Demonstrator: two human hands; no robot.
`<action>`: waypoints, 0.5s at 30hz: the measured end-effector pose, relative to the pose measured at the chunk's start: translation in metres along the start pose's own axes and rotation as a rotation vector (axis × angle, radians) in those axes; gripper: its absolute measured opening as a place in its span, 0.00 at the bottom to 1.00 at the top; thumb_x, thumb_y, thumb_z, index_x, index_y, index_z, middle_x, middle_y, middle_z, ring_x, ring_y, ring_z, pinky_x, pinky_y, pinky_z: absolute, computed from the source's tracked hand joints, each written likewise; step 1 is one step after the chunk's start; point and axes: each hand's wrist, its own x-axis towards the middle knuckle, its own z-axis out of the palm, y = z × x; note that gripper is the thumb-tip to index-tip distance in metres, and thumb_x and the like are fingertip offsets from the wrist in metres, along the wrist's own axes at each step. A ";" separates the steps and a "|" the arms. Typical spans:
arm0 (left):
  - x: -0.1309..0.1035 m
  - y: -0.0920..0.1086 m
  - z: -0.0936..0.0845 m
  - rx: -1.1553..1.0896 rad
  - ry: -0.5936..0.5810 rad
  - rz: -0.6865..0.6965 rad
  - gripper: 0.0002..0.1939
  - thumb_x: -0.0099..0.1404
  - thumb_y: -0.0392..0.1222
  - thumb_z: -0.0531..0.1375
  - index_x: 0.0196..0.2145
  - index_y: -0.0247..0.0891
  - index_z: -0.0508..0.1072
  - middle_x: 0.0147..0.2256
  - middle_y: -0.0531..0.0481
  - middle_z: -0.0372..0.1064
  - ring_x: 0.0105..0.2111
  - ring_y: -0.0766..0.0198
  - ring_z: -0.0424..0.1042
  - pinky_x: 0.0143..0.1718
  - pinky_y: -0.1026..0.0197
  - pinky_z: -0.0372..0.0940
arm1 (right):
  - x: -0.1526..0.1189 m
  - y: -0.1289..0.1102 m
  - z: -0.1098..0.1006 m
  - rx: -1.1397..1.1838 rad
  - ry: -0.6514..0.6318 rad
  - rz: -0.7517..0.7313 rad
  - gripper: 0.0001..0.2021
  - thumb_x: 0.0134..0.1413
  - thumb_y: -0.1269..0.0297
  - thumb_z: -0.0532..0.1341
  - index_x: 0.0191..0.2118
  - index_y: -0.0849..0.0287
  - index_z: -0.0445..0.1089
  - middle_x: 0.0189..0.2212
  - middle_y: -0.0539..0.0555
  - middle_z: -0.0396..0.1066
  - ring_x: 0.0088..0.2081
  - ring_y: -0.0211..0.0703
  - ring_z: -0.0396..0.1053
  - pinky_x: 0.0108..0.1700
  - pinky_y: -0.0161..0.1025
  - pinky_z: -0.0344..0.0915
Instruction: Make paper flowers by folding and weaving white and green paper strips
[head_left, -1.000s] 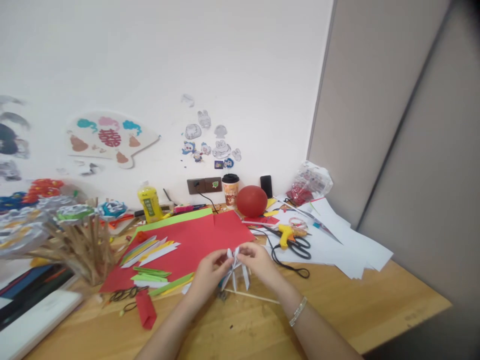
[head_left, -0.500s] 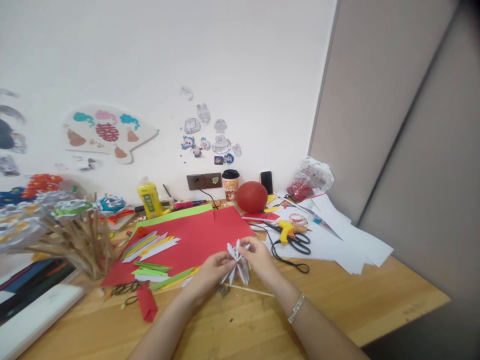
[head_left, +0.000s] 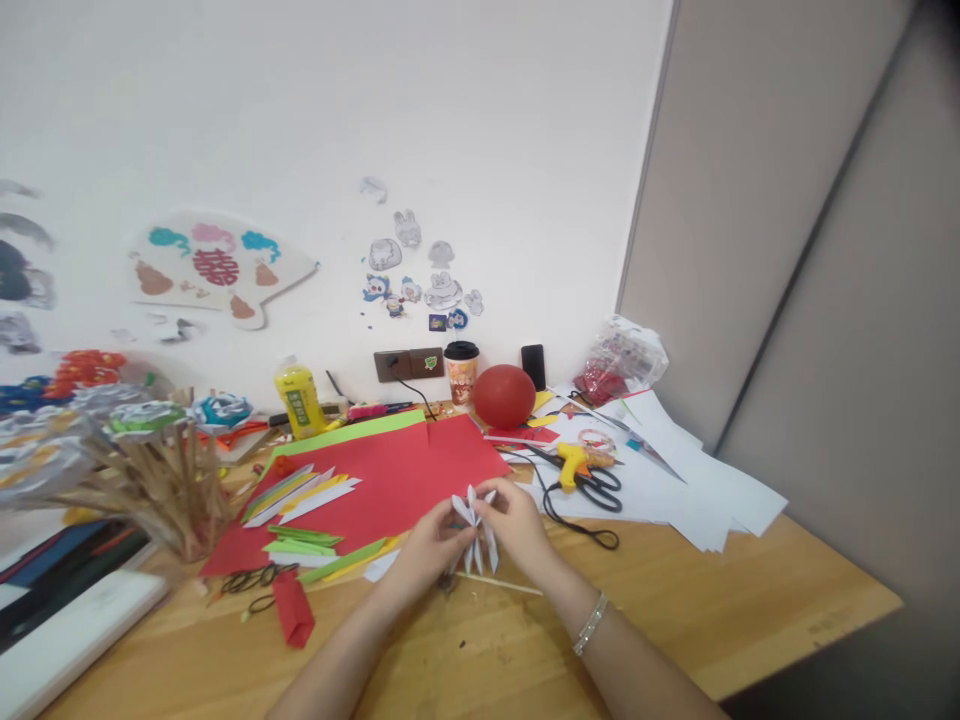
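Between my two hands is a white folded-paper flower (head_left: 472, 513) with narrow pointed petals fanning out. My left hand (head_left: 433, 545) pinches it from the left, thumb towards the middle. From the right, my right hand (head_left: 513, 522) grips the petals between thumb and fingers. A thin wooden stick (head_left: 501, 582) lies on the table just beneath the flower. Close to my left hand are folded strips of green paper (head_left: 304, 538) and white and yellow strips on a red paper sheet (head_left: 405, 470).
Scissors (head_left: 600, 490) and a yellow glue gun (head_left: 574, 465) lie on white paper to the right. Behind are a red balloon (head_left: 505, 396), a lidded cup (head_left: 461, 372) and a yellow bottle (head_left: 300, 398). Paper flowers on sticks (head_left: 161, 475) stand left.
My left hand has shifted slightly, its thumb now reaching further across the paper flower. The flower has turned a little between my hands.
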 end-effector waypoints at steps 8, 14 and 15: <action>-0.003 0.012 0.005 0.298 0.281 0.122 0.14 0.50 0.42 0.60 0.35 0.36 0.71 0.36 0.45 0.72 0.36 0.57 0.71 0.38 0.57 0.66 | -0.009 -0.012 -0.001 -0.266 0.045 -0.265 0.05 0.45 0.73 0.59 0.30 0.57 0.69 0.30 0.51 0.71 0.34 0.42 0.66 0.37 0.37 0.61; -0.008 0.018 0.008 0.452 0.421 0.213 0.12 0.52 0.43 0.59 0.35 0.37 0.72 0.35 0.46 0.72 0.35 0.59 0.71 0.40 0.58 0.65 | -0.012 -0.017 -0.002 -0.301 0.119 -0.399 0.04 0.47 0.71 0.60 0.32 0.57 0.68 0.31 0.51 0.71 0.35 0.42 0.66 0.38 0.37 0.60; -0.008 0.019 0.008 0.440 0.421 0.211 0.13 0.52 0.43 0.59 0.36 0.37 0.71 0.35 0.46 0.72 0.36 0.59 0.71 0.40 0.58 0.65 | -0.012 -0.016 -0.002 -0.293 0.131 -0.396 0.04 0.47 0.70 0.59 0.32 0.57 0.68 0.31 0.51 0.71 0.35 0.42 0.66 0.38 0.37 0.60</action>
